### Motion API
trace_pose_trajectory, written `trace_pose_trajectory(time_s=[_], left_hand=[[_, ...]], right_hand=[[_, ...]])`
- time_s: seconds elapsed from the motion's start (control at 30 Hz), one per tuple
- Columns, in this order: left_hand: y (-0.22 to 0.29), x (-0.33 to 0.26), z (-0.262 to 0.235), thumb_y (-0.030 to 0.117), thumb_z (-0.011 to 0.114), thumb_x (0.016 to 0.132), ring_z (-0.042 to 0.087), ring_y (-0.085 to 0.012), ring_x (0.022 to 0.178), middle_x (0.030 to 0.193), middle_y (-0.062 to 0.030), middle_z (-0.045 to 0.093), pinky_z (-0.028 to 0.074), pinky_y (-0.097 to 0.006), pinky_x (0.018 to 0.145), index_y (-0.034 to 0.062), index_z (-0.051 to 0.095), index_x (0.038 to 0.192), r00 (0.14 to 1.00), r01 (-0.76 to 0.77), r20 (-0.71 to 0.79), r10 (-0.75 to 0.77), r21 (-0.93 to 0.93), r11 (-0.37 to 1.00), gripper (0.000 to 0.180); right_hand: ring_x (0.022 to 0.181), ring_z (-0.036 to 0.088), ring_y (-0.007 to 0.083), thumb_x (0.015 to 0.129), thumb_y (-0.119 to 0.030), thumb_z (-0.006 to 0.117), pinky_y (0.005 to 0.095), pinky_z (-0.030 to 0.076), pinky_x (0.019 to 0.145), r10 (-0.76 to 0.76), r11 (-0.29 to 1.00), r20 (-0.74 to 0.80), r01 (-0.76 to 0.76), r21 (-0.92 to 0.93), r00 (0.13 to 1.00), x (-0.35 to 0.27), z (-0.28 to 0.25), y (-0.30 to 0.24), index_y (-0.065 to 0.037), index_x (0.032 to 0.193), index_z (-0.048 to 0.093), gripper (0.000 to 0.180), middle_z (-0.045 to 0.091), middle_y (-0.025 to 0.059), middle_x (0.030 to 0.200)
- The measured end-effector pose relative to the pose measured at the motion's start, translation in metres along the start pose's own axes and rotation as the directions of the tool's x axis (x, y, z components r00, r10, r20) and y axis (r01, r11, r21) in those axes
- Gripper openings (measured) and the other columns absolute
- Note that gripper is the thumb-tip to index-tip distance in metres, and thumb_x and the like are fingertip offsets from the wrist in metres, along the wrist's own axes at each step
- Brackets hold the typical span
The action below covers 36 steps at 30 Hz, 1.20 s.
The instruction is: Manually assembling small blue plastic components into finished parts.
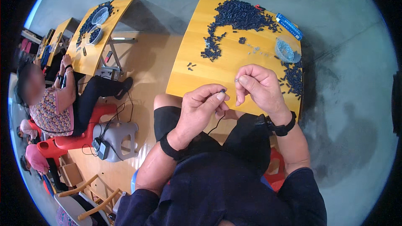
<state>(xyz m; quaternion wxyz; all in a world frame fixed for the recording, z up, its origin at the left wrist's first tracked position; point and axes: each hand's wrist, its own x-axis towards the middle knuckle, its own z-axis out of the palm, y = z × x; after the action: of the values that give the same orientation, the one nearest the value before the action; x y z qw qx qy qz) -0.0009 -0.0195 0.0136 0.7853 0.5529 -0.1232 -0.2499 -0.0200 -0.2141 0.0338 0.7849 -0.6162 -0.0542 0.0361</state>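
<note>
My left hand (200, 109) is closed, with a small black cylindrical piece (223, 91) pinched between thumb and forefinger. Just to its right, my right hand (261, 88) pinches a tiny silvery metal piece (237, 80), too small to name exactly. Both hands are above the near edge of the yellow table (188, 54), a short gap between them. Beyond them, a large pile of small black pieces (240, 14) covers the far part of the table. Several tiny silvery pieces (256, 51) are scattered near a clear bowl (287, 49) holding more of them.
A blue box (289, 26) lies at the table's far right edge. Another heap of black pieces (292, 79) is beside my right hand. To the left, a person (54, 104) works at another yellow table (115, 21); a grey stool (119, 140) with cables stands between us.
</note>
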Motion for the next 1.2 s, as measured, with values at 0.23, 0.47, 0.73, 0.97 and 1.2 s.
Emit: trace_pose_trajectory(time_s=[0.23,0.47,0.73,0.97,1.2], left_hand=[[0.001,-0.015,-0.003,0.004,0.054,0.091,0.062,-0.0134,0.074,0.086,-0.0087,0.066,0.052,-0.026,0.068,-0.0025,0.059,0.106,0.997,-0.022,0.074,0.023,-0.014,1.000,0.017],[0.002,-0.019,-0.003,0.003,0.055,0.091,0.062,-0.0127,0.073,0.086,-0.0081,0.066,0.052,-0.025,0.066,-0.0028,0.061,0.105,0.994,-0.040,0.106,0.038,0.013,0.999,0.016],[0.001,-0.021,-0.003,0.003,0.056,0.090,0.063,-0.0134,0.069,0.084,-0.0092,0.066,0.053,-0.025,0.063,-0.0034,0.061,0.104,0.996,-0.024,0.087,0.023,0.009,1.000,0.016],[0.000,-0.020,-0.005,0.003,0.057,0.089,0.063,-0.0142,0.067,0.083,-0.0100,0.067,0.053,-0.025,0.062,-0.0035,0.062,0.104,0.995,0.005,0.100,-0.006,0.018,1.000,0.016],[0.000,-0.019,-0.007,0.003,0.058,0.089,0.063,-0.0136,0.068,0.084,-0.0092,0.067,0.052,-0.024,0.062,-0.0041,0.062,0.103,0.995,0.049,0.088,-0.052,0.041,0.998,0.016]], right_hand=[[0.057,0.055,0.0058,0.093,-0.011,0.053,0.0191,0.046,0.054,-0.015,0.973,0.036,0.023,-0.230,0.999,-0.013,0.023,-0.011,0.001,0.089,0.057,0.013,0.057,-0.0002,0.066],[0.057,0.056,0.0044,0.091,-0.009,0.055,0.0190,0.046,0.051,-0.003,0.937,0.102,0.039,-0.347,0.995,-0.017,0.026,-0.017,0.001,0.089,0.060,0.011,0.058,-0.0004,0.068],[0.056,0.058,0.0054,0.090,-0.007,0.056,0.0199,0.046,0.050,-0.032,0.906,0.132,0.084,-0.414,0.991,-0.017,0.028,-0.019,0.001,0.088,0.061,0.009,0.059,0.0015,0.071],[0.058,0.059,0.0065,0.090,-0.005,0.056,0.0204,0.048,0.052,0.001,0.916,0.145,0.058,-0.398,0.989,-0.017,0.028,-0.018,0.001,0.088,0.060,0.008,0.059,0.0021,0.073],[0.060,0.059,0.0060,0.088,-0.003,0.057,0.0191,0.049,0.051,0.019,0.873,0.179,0.071,-0.482,0.984,-0.013,0.032,-0.024,0.002,0.087,0.060,0.005,0.060,0.0031,0.076]])
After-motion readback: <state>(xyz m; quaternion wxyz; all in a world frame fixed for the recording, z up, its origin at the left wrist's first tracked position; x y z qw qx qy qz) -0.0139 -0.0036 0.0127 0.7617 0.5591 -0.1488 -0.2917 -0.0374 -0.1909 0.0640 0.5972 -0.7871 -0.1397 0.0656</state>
